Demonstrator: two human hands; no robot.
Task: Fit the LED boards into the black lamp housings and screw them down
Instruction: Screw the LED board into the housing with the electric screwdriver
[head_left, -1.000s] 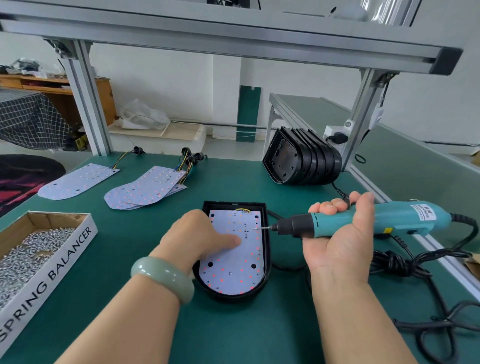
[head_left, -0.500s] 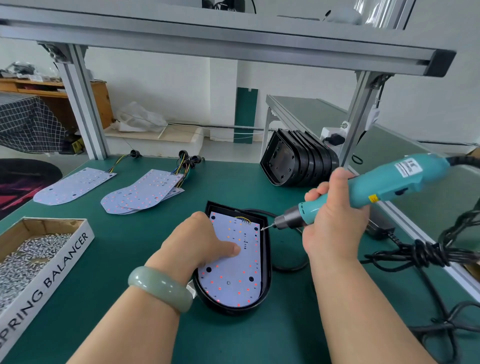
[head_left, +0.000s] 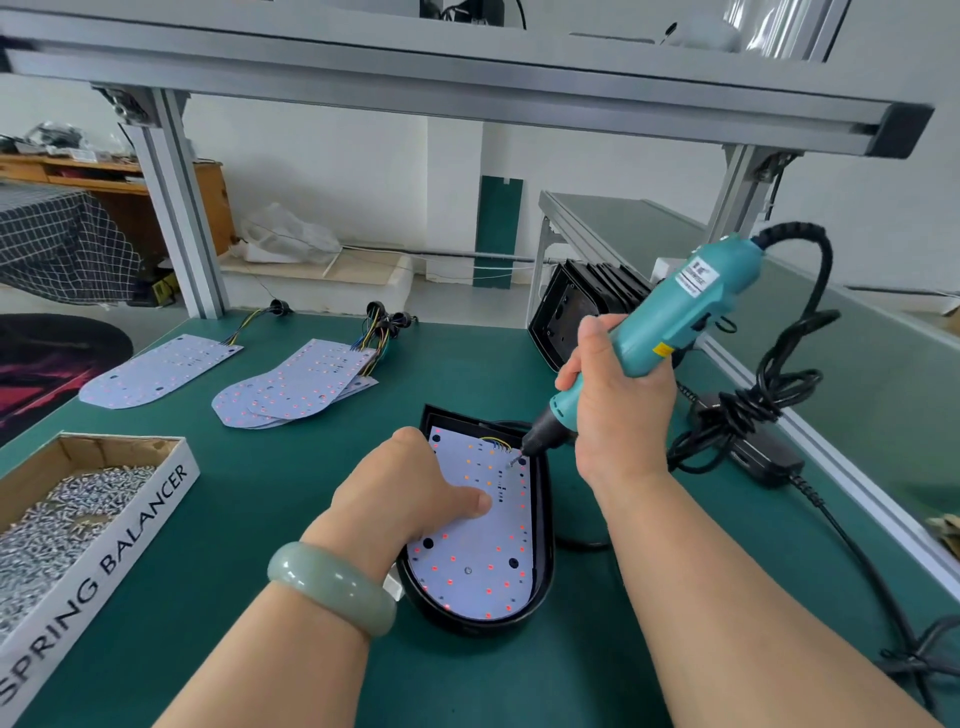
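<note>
While my left hand (head_left: 415, 499) pins the LED board (head_left: 478, 566) in the black housing (head_left: 543, 519), thumb flat and other fingers hidden behind the knuckles, my right hand (head_left: 618, 410), fingers wrapped round the screwdriver (head_left: 670, 322), has swung it from level to steep. The bit meets the far-right hole, so driving starts, I reckon. Beyond: one screw box (head_left: 67, 499), one loose board (head_left: 156, 371), one fanned pile (head_left: 296, 387), one housing stack (head_left: 566, 317).
</note>
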